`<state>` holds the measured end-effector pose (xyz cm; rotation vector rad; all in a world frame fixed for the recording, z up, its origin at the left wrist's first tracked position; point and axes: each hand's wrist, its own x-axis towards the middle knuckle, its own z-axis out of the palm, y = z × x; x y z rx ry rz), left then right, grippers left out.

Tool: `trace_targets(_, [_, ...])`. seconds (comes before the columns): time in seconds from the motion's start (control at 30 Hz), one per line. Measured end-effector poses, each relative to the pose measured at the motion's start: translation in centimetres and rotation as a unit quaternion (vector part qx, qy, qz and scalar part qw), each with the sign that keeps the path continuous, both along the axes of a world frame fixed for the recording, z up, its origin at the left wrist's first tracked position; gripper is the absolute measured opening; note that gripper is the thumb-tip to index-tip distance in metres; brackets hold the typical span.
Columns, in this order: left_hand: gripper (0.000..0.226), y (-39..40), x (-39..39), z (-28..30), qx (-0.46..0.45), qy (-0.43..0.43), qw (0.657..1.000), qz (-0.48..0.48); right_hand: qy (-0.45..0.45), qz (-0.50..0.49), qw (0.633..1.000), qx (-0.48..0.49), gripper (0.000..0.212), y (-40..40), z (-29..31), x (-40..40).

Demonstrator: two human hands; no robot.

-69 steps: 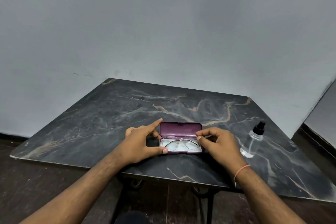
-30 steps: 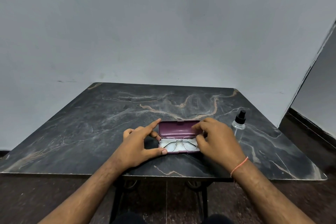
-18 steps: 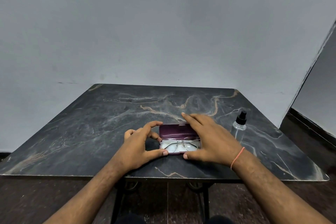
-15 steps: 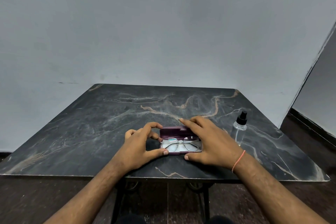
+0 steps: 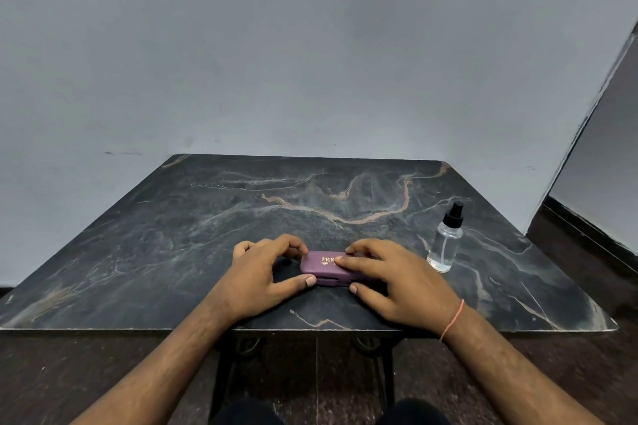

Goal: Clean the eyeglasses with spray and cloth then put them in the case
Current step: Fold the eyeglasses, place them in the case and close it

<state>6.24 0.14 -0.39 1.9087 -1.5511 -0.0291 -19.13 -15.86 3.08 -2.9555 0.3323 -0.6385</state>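
I see the purple case [image 5: 322, 269] lying closed near the front edge of the dark marble table [image 5: 172, 235], so the eyeglasses are hidden from me. My left hand [image 5: 262, 272] has its grip on the case's left end, thumb at the front edge and fingers curled over the back. My right hand [image 5: 397, 278] lies over the right part of the lid, fingers stretched flat, thumb at the front edge. The spray bottle [image 5: 445, 245] stands upright just right of that hand.

Purple case [image 5: 322, 271] lies shut, flat near the table's front; clear spray bottle [image 5: 444, 245] upright, right
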Motion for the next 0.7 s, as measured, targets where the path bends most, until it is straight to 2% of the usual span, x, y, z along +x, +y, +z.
trace_targets(0.23, [0.042,-0.1,0.1,-0.1,-0.014,0.016,1.000,-0.001,-0.043,0.010,0.999,0.024,0.032,0.4,-0.5,0.0])
trace_targets(0.7, [0.039,-0.2,0.3,-0.1,-0.038,0.034,0.998,-0.023,-0.096,0.011,0.992,0.083,0.029,0.5,-1.3,0.3])
